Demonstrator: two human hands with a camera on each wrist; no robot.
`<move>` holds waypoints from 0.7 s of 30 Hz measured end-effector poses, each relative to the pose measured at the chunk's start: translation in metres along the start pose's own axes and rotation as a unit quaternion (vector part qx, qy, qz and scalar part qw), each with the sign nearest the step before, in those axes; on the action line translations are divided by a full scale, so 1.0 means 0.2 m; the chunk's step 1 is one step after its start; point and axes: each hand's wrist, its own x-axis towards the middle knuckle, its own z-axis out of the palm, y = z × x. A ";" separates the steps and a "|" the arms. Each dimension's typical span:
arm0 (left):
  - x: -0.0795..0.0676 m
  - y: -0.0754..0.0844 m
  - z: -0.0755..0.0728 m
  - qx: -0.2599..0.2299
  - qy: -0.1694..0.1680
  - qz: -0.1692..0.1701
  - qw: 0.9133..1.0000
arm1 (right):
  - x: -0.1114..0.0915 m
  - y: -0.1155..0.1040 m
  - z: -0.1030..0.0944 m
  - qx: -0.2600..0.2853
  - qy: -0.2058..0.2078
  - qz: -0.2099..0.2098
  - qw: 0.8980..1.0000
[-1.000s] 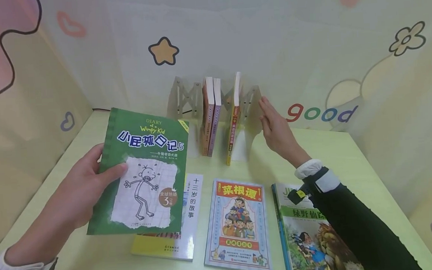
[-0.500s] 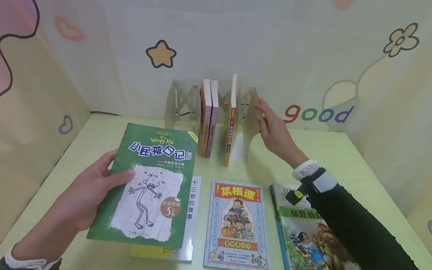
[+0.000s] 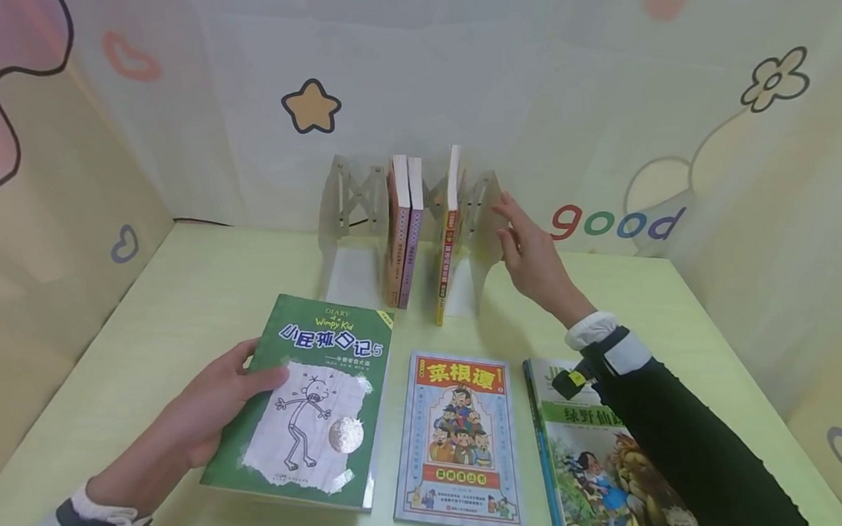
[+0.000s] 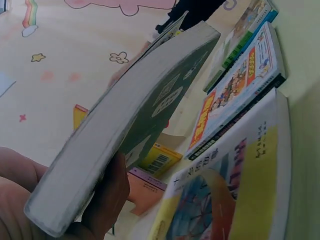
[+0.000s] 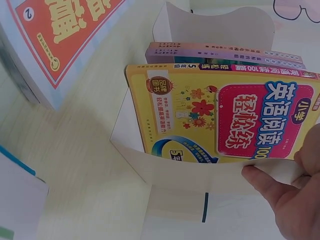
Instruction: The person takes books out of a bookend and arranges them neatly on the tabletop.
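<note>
Pale table (image 3: 637,306): left hand (image 3: 209,409), fingers clamped on green book (image 3: 348,372); right hand (image 3: 537,268), fingers extended, touches rack (image 3: 357,275) holding three standing books (image 3: 411,251).

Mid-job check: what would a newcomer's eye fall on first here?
Probably the green Wimpy Kid book, held by the left hand at front left. Next, likely the bright yellow book standing in the pale bookstand at the back, with the right hand at its right end. Then perhaps the orange star on the wall above.
</note>
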 end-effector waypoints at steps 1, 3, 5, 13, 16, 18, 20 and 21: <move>0.01 -0.01 0.00 0.003 0.002 -0.004 1.000 | 0.00 0.00 0.00 0.000 0.000 0.000 1.000; 0.03 -0.04 0.01 0.010 0.007 -0.013 1.000 | 0.00 0.00 0.00 -0.002 0.001 -0.001 1.000; 0.04 -0.06 0.01 0.017 0.011 -0.022 1.000 | 0.00 0.01 0.00 -0.002 0.001 -0.002 1.000; 0.09 -0.16 0.00 0.041 0.028 -0.039 0.998 | 0.00 0.00 0.00 -0.008 0.013 -0.016 1.000; 0.10 -0.18 0.00 0.069 0.033 -0.048 0.996 | 0.00 0.00 0.01 -0.008 0.015 -0.019 1.000; 0.10 -0.19 0.00 0.109 0.038 -0.046 0.992 | 0.00 0.00 0.01 -0.009 0.013 -0.019 1.000; 0.11 -0.20 0.00 0.163 0.046 -0.040 0.985 | 0.00 0.00 0.01 -0.012 0.012 -0.017 1.000; 0.11 -0.21 0.00 0.191 0.050 -0.035 0.980 | 0.00 0.00 0.01 -0.013 0.012 -0.017 1.000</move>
